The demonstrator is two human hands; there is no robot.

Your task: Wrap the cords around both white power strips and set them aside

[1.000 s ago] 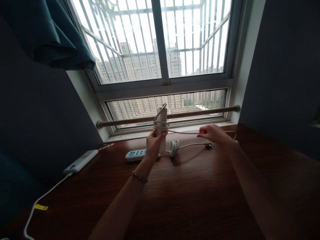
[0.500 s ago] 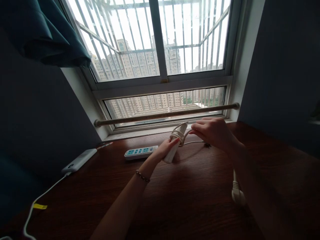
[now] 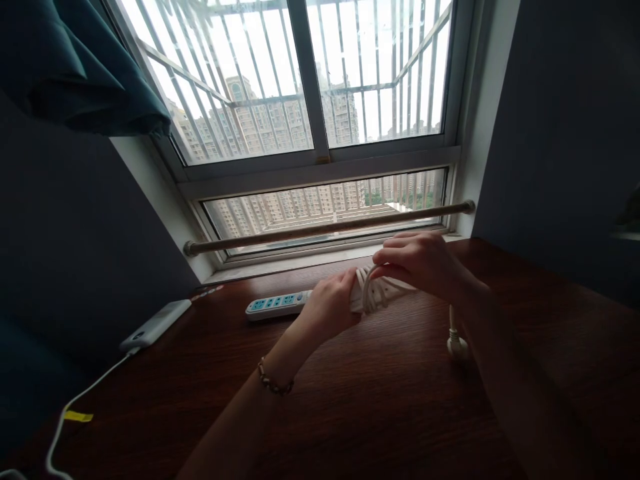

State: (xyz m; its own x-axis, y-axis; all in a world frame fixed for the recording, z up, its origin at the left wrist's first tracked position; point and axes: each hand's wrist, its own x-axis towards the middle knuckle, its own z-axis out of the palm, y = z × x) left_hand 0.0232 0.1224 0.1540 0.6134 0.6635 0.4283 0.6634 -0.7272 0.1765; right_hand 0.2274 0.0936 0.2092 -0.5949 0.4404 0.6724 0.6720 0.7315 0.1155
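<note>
My left hand (image 3: 331, 303) is closed round one end of a white power strip (image 3: 356, 298), which I hold above the brown tabletop. Several turns of white cord (image 3: 374, 293) are wound about the strip's middle. With the thumb and fingers pinched, my right hand (image 3: 413, 263) grips the cord beside those turns. The loose end hangs below my right wrist, and a white plug (image 3: 456, 345) dangles from it. Just left of my left hand lies a second power strip (image 3: 275, 305), white with blue-green sockets.
A white power bank (image 3: 156, 325) with a white cable (image 3: 93, 392) lies at the left of the wooden table (image 3: 350, 413). A yellow tag (image 3: 79, 417) is near the cable. Behind the table are a horizontal rail (image 3: 325, 231) and a barred window. A blue curtain (image 3: 85, 73) hangs upper left.
The held strip has turned from steeply upright to nearly level, pointing right. My left hand has rolled over with it. The hanging plug has swung slightly up and left.
</note>
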